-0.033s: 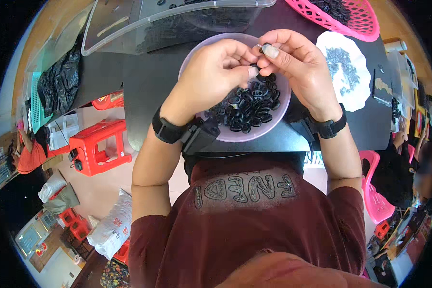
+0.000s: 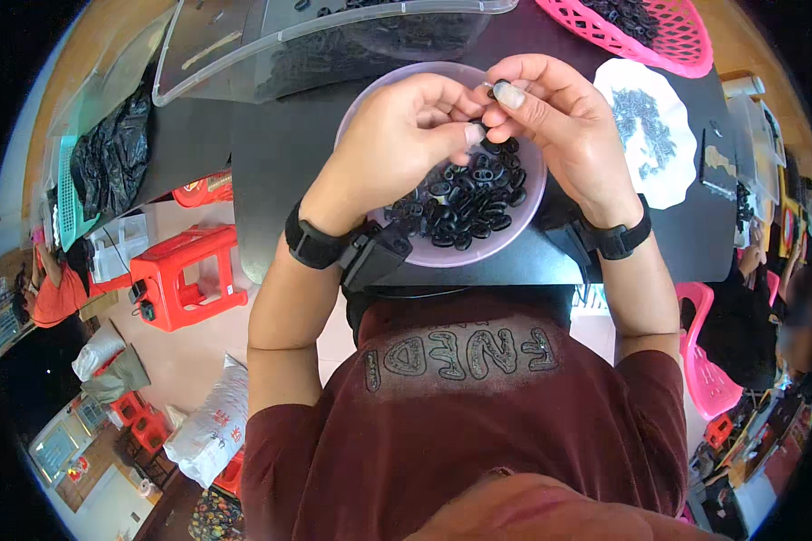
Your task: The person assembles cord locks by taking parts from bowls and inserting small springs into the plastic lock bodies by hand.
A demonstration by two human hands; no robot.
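both hands meet above the far rim of the pale purple bowl (image 2: 528, 221), which sits on the dark table (image 2: 280, 153) right in front of the person; the left hand (image 2: 397, 135) is curled nearly closed, thumb and forefinger pinched at the meeting point, though what sits between them is hidden; the right hand (image 2: 559, 117) is likewise pinched, its fingertips holding a small black ring-shaped piece (image 2: 501, 87) with a thin metal bit just beside it; the bowl below holds a heap of black oval links (image 2: 465, 203), so the supply lies directly under the work.

to do this step well, i judge it best to keep the pinch close to the tips so the small piece stays visible, to steady both wrists against each other, and to work over the bowl so that a dropped piece falls back into the heap; the grip should be firm but light, since such a small part could twist or flick away; a clear plastic tray (image 2: 334, 36), a pink basket (image 2: 632, 27) and a white plate (image 2: 672, 171) with more dark pieces lie further off.
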